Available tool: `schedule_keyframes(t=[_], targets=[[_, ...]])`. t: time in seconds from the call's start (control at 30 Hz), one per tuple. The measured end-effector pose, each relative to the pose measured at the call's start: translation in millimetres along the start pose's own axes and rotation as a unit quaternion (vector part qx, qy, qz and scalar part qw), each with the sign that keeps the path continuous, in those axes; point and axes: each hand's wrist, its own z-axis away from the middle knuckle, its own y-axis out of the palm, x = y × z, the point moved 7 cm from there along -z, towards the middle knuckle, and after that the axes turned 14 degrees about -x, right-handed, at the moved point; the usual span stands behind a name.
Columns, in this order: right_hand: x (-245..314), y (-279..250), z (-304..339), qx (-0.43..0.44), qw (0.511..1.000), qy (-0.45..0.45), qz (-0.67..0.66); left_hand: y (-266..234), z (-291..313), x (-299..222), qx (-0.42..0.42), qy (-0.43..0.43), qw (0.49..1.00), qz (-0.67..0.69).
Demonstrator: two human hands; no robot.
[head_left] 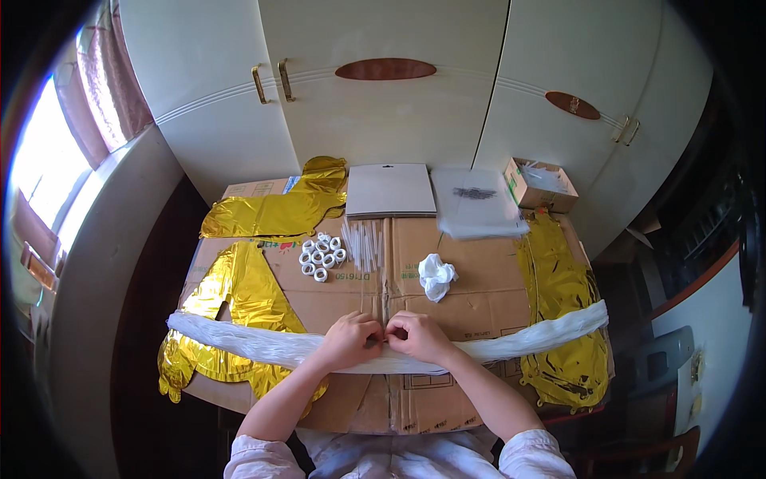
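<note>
A long bundle of white strands stretches crosswise over the near part of the cardboard-covered table, its ends lying over gold foil pieces. At its middle, my left hand and my right hand almost meet, fingertips pinched together just above the strands. Whatever is between the fingers is too small to make out. Beyond my hands lie a crumpled white cloth or tissue, a cluster of small white rings and a row of clear thin sticks.
Flat gold foil shapes lie at left, far left and right. At the back are a stack of pale flat sheets, clear plastic bags and a small open box. White cabinets rise behind the table.
</note>
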Motion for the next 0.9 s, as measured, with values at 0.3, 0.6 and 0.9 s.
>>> schedule_keyframes(t=[0.3,0.6,0.9], targets=[[10.7,-5.4,0.3,-0.031,0.998,-0.055,0.017,-2.2,0.3,-0.9,-0.019,-0.001,1.0,-0.002],[15.6,-4.7,0.6,-0.06,0.991,-0.117,-0.017,-1.3,0.5,-1.8,-0.021,0.01,1.0,-0.017],[20.6,-9.6,7.0,0.099,0.989,0.073,-0.087,-9.7,-0.2,-10.4,-0.013,0.038,0.998,-0.047]])
